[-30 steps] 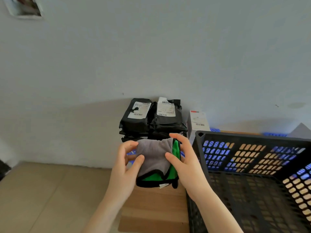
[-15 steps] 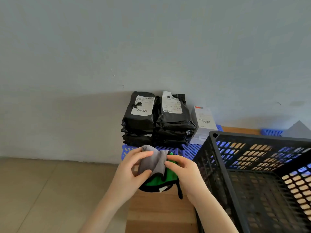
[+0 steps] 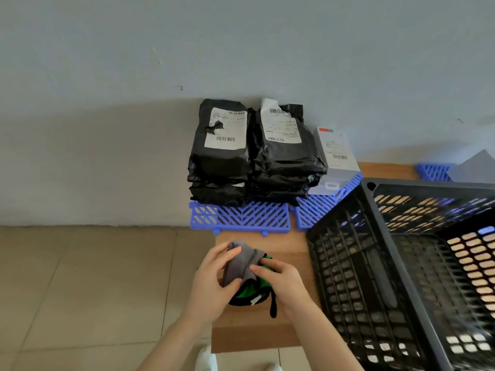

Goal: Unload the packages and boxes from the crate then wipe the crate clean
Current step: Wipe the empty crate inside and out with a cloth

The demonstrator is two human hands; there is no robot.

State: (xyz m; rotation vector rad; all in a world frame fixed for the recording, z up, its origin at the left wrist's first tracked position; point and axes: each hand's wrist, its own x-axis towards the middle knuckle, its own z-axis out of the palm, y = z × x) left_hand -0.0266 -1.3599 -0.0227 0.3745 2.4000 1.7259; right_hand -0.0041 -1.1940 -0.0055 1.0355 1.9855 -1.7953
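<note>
Both my hands hold a folded grey and green cloth with black trim over a low wooden platform. My left hand grips its left side and my right hand pinches its right side. The black slatted crate stands to the right with nothing seen inside. Two stacks of black packages with white labels rest against the wall on a blue plastic grid. A white box lies beside the right stack.
The wooden platform sits on a beige tiled floor that spreads to the left. A grey wall rises behind the packages. Another blue grid piece lies at the back right. White shoe tips show at the bottom edge.
The view has tilted down, so the packages and crate appear higher. My hands have folded the cloth smaller and lowered it toward the platform.
</note>
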